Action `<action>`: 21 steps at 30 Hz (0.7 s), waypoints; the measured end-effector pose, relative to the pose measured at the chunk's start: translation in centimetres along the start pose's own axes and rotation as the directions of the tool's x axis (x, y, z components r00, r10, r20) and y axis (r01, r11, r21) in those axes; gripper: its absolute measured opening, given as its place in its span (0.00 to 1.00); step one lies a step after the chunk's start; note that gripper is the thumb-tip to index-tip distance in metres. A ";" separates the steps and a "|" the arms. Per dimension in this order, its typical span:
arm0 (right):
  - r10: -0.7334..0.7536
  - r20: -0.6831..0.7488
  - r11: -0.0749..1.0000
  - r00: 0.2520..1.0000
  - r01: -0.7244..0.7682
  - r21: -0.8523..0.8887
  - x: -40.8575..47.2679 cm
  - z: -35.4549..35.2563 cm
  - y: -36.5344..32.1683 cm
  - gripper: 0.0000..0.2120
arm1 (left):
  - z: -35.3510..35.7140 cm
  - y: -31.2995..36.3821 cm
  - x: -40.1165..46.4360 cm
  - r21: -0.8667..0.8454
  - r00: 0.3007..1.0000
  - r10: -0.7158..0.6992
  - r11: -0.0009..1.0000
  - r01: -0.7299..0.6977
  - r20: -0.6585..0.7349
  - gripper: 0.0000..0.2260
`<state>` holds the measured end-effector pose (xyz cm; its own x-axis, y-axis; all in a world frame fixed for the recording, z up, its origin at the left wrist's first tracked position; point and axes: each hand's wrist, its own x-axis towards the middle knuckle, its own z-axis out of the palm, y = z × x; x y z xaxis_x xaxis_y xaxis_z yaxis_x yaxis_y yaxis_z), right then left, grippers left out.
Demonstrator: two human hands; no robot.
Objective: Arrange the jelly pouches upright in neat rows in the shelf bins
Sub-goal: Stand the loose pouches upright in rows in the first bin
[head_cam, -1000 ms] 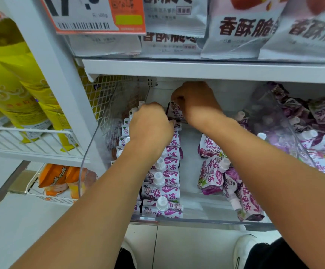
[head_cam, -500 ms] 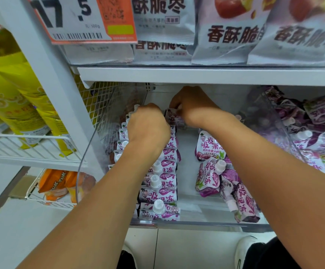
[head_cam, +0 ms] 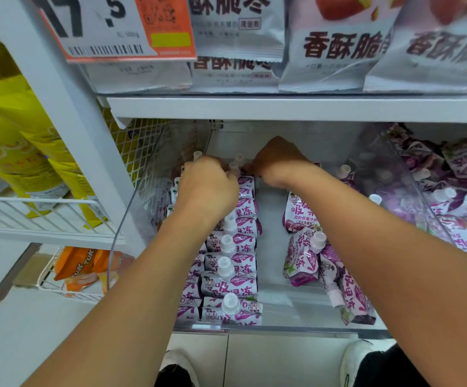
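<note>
Both hands work at the back of the clear shelf bin. Left hand sits over the far end of the upright row of purple jelly pouches, fingers curled down among the white spout caps; it looks to be pinching a pouch top, but the contact is hidden under the knuckles. Right hand is curled deep at the back by the same row's end, grip narrow; can't tell what it holds, if anything.

The row runs front to back along the bin's left side, caps up, labels forward, packed tight. A second, partly hidden row stands just left of it. The bin's right side has loose pouches lying flat and tilted, well apart from the row. The neighbouring bin on the right holds a jumbled pile.

Step in hand, by my reading: seating pouches at the row's back end. To do it well, keep the left hand bracing the row so it doesn't domino, set each pouch base flat on the bin floor, cap up, pressed against its neighbour, label facing front. Then pull from the loose ones to start the next row. Task looks roughly half done for this bin.
</note>
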<state>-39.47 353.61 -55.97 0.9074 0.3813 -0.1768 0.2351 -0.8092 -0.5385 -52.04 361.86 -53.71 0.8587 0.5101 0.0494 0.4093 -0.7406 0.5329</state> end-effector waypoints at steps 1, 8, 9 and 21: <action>-0.004 0.026 1.000 1.000 0.003 0.010 0.1 0.1 0.1 0.20 | 0.1 0.0 -0.3 0.023 1.000 0.008 1.000 -0.008 0.020 0.11; -0.082 0.555 0.480 0.828 -0.455 0.750 -2.3 0.1 -0.5 0.10 | 1.1 -0.6 -1.4 0.073 0.996 0.080 0.994 -0.083 0.038 0.09; -0.105 0.593 0.326 0.798 -0.536 0.779 -2.4 -0.1 -0.6 0.12 | 1.2 -0.7 -1.5 0.081 0.996 0.066 0.994 -0.071 0.057 0.12; -0.074 0.637 0.585 0.767 -0.484 0.651 -7.6 -2.2 -3.0 0.40 | -0.9 -1.3 -2.5 0.125 0.981 0.181 0.974 -0.187 0.064 0.10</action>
<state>-46.25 352.16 -51.17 0.4567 0.6372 -0.6208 -0.5282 -0.3672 -0.7656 -55.03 361.90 -53.78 0.9364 0.3390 0.0908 0.2765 -0.8720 0.4040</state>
